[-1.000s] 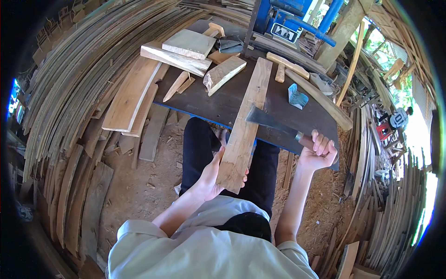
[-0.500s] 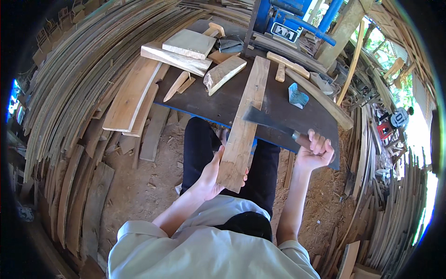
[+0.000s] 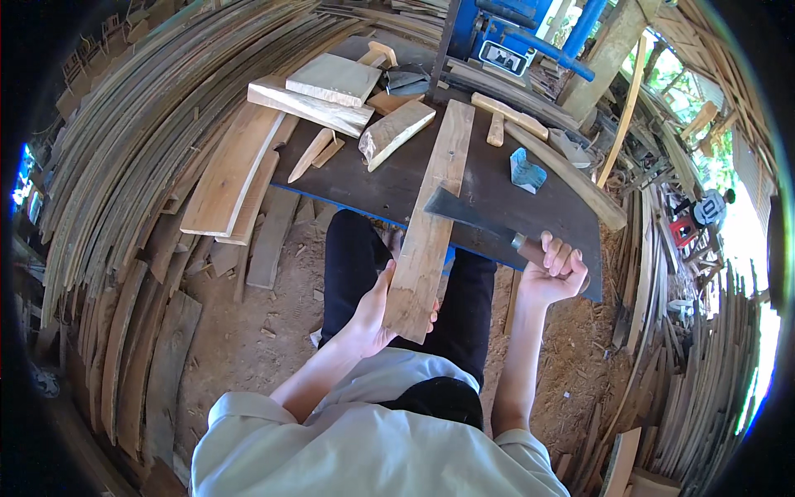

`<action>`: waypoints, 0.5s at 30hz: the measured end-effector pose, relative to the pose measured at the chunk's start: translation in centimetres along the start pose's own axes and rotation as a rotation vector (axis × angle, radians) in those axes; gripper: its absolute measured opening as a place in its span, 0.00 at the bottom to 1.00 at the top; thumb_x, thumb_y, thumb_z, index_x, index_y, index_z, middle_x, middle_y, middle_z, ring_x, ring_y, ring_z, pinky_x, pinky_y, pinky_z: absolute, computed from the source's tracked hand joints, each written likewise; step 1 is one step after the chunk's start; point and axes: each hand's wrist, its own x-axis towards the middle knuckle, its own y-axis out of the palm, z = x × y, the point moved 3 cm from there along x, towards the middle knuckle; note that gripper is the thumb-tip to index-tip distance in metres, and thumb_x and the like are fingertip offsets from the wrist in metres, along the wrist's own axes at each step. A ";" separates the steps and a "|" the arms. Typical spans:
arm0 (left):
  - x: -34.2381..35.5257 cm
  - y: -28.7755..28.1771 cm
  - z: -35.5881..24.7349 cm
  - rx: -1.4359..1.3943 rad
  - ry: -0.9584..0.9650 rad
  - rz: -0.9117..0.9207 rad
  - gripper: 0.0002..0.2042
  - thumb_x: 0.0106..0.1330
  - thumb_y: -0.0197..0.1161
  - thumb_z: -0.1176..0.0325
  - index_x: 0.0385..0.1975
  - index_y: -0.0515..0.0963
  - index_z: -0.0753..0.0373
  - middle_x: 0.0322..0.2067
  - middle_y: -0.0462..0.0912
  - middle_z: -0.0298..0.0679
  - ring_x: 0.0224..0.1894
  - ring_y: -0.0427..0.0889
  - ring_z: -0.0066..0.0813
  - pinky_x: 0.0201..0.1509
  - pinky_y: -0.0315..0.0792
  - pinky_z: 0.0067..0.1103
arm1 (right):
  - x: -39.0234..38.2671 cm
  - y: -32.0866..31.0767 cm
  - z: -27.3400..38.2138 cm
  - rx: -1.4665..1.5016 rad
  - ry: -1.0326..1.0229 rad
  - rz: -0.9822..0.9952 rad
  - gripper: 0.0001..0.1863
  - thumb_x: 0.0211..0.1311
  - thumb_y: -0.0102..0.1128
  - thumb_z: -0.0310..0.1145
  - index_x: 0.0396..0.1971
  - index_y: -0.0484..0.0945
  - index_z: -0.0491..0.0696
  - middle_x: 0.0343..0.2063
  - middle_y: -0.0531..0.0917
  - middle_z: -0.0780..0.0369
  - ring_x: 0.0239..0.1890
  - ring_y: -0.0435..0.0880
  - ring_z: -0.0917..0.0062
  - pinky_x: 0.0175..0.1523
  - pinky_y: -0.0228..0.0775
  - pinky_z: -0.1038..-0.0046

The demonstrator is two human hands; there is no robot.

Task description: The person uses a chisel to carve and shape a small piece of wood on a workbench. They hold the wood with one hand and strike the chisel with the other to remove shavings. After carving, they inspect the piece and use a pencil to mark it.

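My left hand [image 3: 373, 319] is closed around the near end of a long, flat wooden plank [image 3: 436, 199], whose far end rests on a dark tabletop [image 3: 522, 215] with a blue edge. My right hand [image 3: 555, 273] grips the wooden handle of a broad cleaver-like blade [image 3: 464, 211] with a metal collar. The blade lies over the middle of the plank, its tip toward the left; whether it touches the wood I cannot tell. A blue folded piece [image 3: 528, 171] lies beyond the blade.
Cut blocks [image 3: 396, 132], short boards [image 3: 224, 182] and a long offcut [image 3: 580, 178] lie on the table. A blue machine [image 3: 505, 25] stands behind it. Stacked planks [image 3: 124, 132] line both sides. Another person [image 3: 708, 211] is at the far right near a red object [image 3: 684, 234].
My right hand and the blade have shifted slightly left along and over the plank, the blade tip moving toward its left edge. My left hand keeps hold of the plank.
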 end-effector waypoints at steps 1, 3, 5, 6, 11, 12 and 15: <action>-0.1 0.2 -0.1 0.019 -0.004 -0.015 0.31 0.73 0.30 0.42 0.56 0.65 0.64 0.36 0.77 0.49 0.33 0.79 0.38 0.39 0.78 0.33 | 0.2 -0.2 0.1 0.007 -0.010 -0.010 0.19 0.59 0.46 0.32 0.09 0.56 0.56 0.06 0.58 0.70 0.14 0.59 0.82 0.38 0.59 0.71; -0.2 0.0 -0.2 0.026 -0.001 -0.029 0.31 0.73 0.30 0.42 0.55 0.66 0.64 0.36 0.77 0.49 0.33 0.79 0.38 0.40 0.78 0.34 | 0.5 -0.6 0.2 0.021 -0.028 -0.031 0.19 0.59 0.46 0.32 0.09 0.55 0.56 0.06 0.58 0.70 0.15 0.60 0.82 0.38 0.59 0.71; 0.0 -0.2 0.0 0.003 0.003 -0.011 0.31 0.73 0.30 0.42 0.55 0.66 0.64 0.36 0.77 0.49 0.33 0.79 0.38 0.40 0.78 0.34 | 0.1 -0.1 -0.2 0.012 -0.003 -0.058 0.20 0.59 0.46 0.32 0.09 0.54 0.57 0.06 0.58 0.70 0.14 0.60 0.82 0.37 0.59 0.72; 0.2 -0.1 0.1 0.004 0.002 -0.006 0.31 0.73 0.30 0.42 0.55 0.66 0.64 0.36 0.77 0.49 0.33 0.79 0.38 0.40 0.78 0.34 | 0.1 -0.2 -0.2 -0.002 -0.003 -0.053 0.20 0.59 0.46 0.32 0.09 0.54 0.57 0.06 0.58 0.70 0.14 0.60 0.82 0.37 0.59 0.72; -0.1 0.0 -0.2 0.019 -0.018 -0.015 0.31 0.73 0.30 0.42 0.56 0.65 0.64 0.36 0.77 0.49 0.34 0.80 0.39 0.40 0.78 0.34 | 0.2 -0.7 -0.4 0.019 0.004 -0.068 0.20 0.58 0.47 0.32 0.09 0.54 0.57 0.06 0.59 0.70 0.15 0.60 0.82 0.38 0.58 0.72; 0.0 0.1 -0.1 0.014 0.000 -0.004 0.31 0.73 0.30 0.42 0.56 0.65 0.64 0.36 0.77 0.49 0.34 0.80 0.39 0.40 0.78 0.34 | -0.2 -0.7 -0.4 0.012 0.013 -0.052 0.20 0.59 0.46 0.32 0.09 0.54 0.57 0.07 0.59 0.70 0.15 0.61 0.82 0.38 0.58 0.72; 0.1 -0.1 0.3 0.005 0.028 0.018 0.31 0.73 0.30 0.42 0.56 0.65 0.64 0.36 0.77 0.49 0.34 0.80 0.39 0.40 0.78 0.34 | -0.4 0.2 -0.2 -0.025 0.024 -0.056 0.20 0.59 0.46 0.32 0.09 0.54 0.57 0.06 0.59 0.70 0.16 0.61 0.82 0.38 0.58 0.71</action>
